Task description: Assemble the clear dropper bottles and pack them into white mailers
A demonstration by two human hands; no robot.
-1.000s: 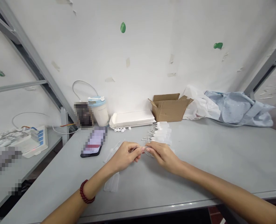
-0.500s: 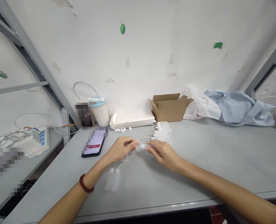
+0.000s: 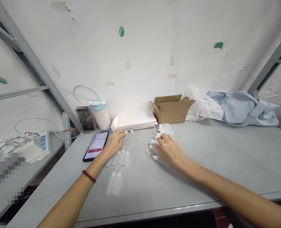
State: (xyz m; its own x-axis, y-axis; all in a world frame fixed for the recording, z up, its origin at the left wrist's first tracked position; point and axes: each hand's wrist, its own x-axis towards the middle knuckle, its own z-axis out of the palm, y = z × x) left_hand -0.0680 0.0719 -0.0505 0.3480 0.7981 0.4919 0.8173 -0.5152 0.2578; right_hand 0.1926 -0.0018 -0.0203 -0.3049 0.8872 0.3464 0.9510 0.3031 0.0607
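Observation:
My left hand (image 3: 115, 142) reaches to the front of the white stack, its bent fingertips closed at the small white pieces (image 3: 131, 131). What is between them is hidden. My right hand (image 3: 171, 150) lies over a row of translucent plastic tags (image 3: 165, 127) with thin white strings. Its thumb and fingers close on one translucent tag (image 3: 156, 142) in that row; other tags lie under and beside the palm. Below my left hand, several more tags (image 3: 121, 157) rest side by side, and a pair of tags (image 3: 116, 183) lies nearer the table's front.
A phone (image 3: 95, 148) lies left of my left hand. Behind are a cup with a blue lid (image 3: 102, 117), the white flat stack (image 3: 135, 121), an open cardboard box (image 3: 171, 112), a white plastic bag (image 3: 203, 107) and light blue cloth (image 3: 240, 107). A power strip (image 3: 39, 145) stands far left.
My hands have parted: the left went back and left to the small white pieces, uncovering several tags. The right let go of a small white piece and now grips at the tag row.

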